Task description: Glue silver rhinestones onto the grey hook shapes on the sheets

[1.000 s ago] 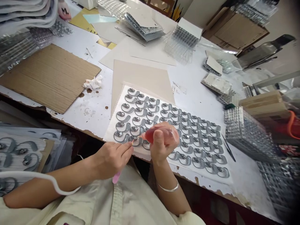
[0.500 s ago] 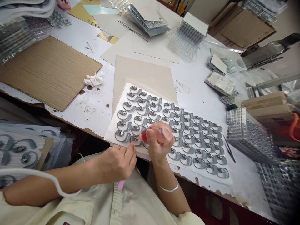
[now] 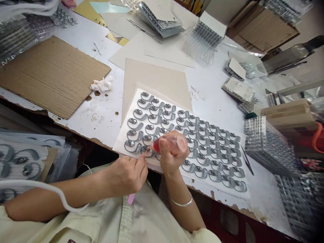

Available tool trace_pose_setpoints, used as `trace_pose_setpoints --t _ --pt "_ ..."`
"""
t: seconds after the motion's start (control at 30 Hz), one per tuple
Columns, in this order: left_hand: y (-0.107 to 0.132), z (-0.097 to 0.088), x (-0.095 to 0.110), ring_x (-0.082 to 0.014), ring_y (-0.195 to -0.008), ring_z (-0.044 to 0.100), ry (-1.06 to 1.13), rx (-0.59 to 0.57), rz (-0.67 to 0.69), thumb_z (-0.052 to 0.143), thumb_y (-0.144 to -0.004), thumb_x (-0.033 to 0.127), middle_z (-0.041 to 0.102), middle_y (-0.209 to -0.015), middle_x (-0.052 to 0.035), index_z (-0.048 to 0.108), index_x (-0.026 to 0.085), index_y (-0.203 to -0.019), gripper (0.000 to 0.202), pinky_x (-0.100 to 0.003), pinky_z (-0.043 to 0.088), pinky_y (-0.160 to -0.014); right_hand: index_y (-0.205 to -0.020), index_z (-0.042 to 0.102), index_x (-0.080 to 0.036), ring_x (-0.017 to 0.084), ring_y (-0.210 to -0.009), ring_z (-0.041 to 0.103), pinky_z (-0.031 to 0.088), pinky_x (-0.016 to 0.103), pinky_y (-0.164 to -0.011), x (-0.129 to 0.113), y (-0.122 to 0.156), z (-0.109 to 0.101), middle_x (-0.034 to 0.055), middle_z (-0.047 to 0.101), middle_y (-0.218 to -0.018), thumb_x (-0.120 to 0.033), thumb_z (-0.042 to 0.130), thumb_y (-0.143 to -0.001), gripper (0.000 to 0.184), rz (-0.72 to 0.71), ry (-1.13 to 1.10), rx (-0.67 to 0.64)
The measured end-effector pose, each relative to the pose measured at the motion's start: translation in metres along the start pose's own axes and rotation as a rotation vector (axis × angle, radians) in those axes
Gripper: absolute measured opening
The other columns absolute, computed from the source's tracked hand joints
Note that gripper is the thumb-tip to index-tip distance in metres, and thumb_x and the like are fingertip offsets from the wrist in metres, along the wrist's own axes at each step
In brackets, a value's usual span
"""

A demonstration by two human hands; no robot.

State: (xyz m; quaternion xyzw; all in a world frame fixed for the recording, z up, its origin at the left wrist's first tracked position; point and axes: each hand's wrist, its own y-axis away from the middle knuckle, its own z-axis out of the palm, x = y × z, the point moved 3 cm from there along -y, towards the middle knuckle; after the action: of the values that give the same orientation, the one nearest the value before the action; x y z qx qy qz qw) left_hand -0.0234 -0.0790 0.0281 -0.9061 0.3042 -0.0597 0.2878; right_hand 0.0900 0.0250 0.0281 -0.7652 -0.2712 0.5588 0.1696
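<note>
My right hand is wrapped round a small clear squeeze bottle with pinkish-red liquid, its nozzle tilted down to the left. In my closed left hand is a thin pink tool; its broad end shows below the fist and its fine tip by the nozzle. Both tips meet at a grey curved piece with a round stone setting in the front row. Many such pieces sit in rows on a white padded sheet. My right hand covers some of them.
Black tweezers lie at the sheet's right end. Beige card lies behind it, with crumpled tissue and corrugated cardboard to the left. Packs of stones stand at right. A white cable crosses my left forearm.
Almost nothing differs. Both hands stay at the same front-row piece with the bottle and the pink tool; the view has shifted very slightly.
</note>
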Motion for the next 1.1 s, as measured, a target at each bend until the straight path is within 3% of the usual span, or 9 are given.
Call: trace_pose_setpoints --t 0.5,1.1 --pt "-0.0011 0.0024 0.0005 -0.02 -0.052 0.064 -0.011 0.02 -0.007 0.053 -0.079 0.001 0.07 -0.081 -0.0232 0.062 -0.001 -0.088 0.013 -0.027 0.051 -0.04 -0.063 0.052 -0.021 0.013 -0.055 0.051 0.043 0.03 -0.054 -0.0032 -0.0016 -0.0006 -0.0025 0.054 -0.059 -0.018 0.061 -0.082 0.021 -0.078 0.045 0.024" --pt "-0.0008 0.0033 0.0 -0.0209 -0.062 0.067 -0.028 0.033 -0.009 0.054 -0.08 0.001 0.069 -0.088 -0.0246 0.062 0.0 -0.088 0.012 -0.028 0.055 -0.048 -0.065 0.053 -0.021 0.013 -0.057 0.05 0.042 0.031 -0.057 -0.0027 -0.0018 -0.0029 -0.0027 0.054 -0.059 -0.015 0.06 -0.081 0.018 -0.126 0.063 0.038"
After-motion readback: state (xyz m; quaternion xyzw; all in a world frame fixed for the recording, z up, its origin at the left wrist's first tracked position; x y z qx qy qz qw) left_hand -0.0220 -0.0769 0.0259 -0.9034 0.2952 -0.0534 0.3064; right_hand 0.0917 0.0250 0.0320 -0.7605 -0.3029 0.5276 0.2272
